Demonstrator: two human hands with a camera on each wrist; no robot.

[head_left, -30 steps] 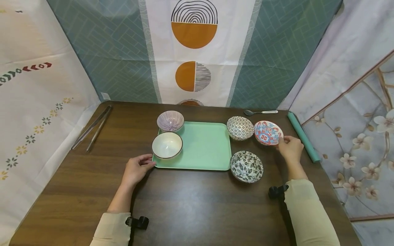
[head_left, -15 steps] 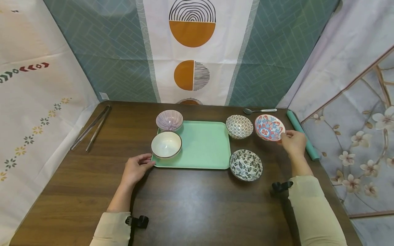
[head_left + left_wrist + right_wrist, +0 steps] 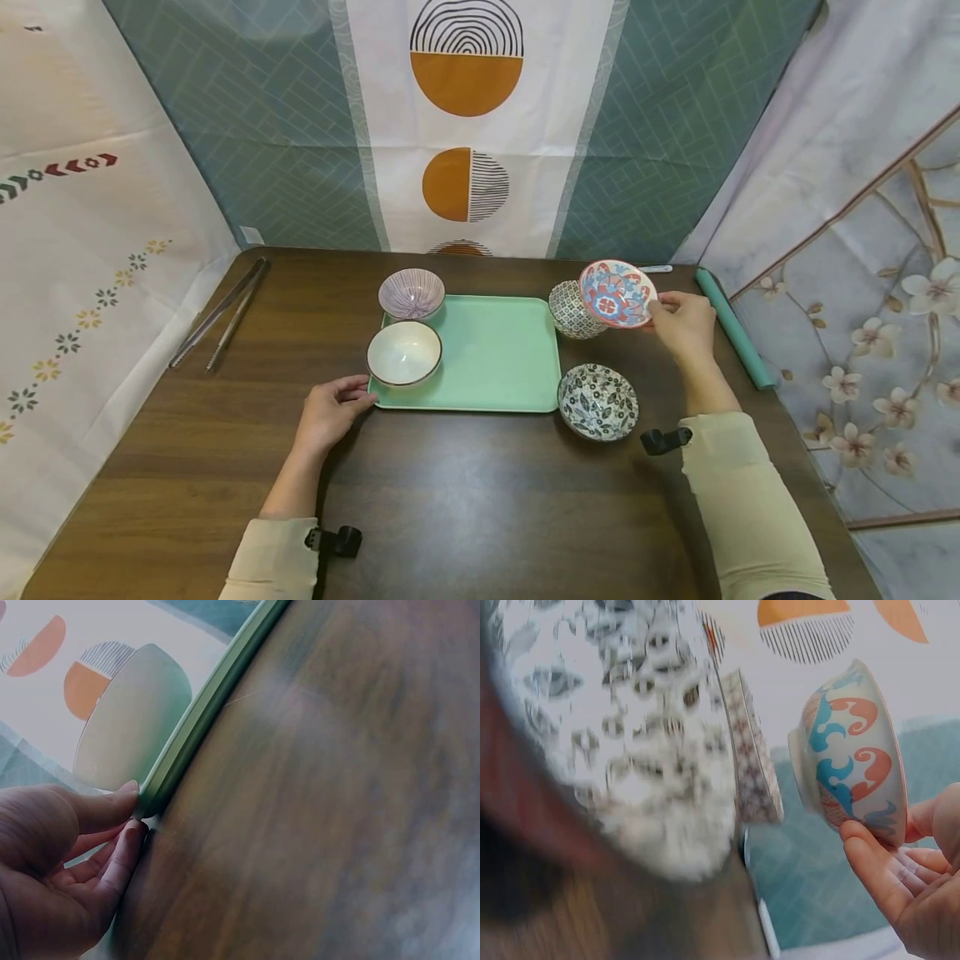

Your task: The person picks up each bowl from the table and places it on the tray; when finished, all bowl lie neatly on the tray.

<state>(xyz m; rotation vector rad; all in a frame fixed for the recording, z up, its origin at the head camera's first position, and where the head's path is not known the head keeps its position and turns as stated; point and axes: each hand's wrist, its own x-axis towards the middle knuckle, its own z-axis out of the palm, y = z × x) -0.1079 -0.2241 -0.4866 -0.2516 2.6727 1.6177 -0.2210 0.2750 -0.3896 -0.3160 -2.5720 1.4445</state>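
Observation:
My right hand [image 3: 684,323] pinches the rim of a bowl patterned in red and blue [image 3: 617,294], tilted and raised over the table. In the head view it overlaps a small brown-checked bowl [image 3: 572,312] standing by the tray's right end. The right wrist view shows the held bowl's outer side [image 3: 855,757] with thumb and fingers at its edge. At the near left corner of the green tray [image 3: 498,358], my left hand [image 3: 330,417] pinches the rim between thumb and fingers. A white bowl with a dark rim [image 3: 405,354] and a purple-striped bowl [image 3: 412,295] sit on the tray's left end.
A bowl with black leaf patterns [image 3: 598,402] stands at the tray's near right corner. Metal tongs [image 3: 221,317] lie at the left. A spoon [image 3: 657,269], partly hidden, lies at the back edge, and a green roll [image 3: 735,329] along the right edge.
My right hand has lifted the red and blue bowl off the table, then carried it left over the brown-checked bowl. The left hand stays at the tray corner.

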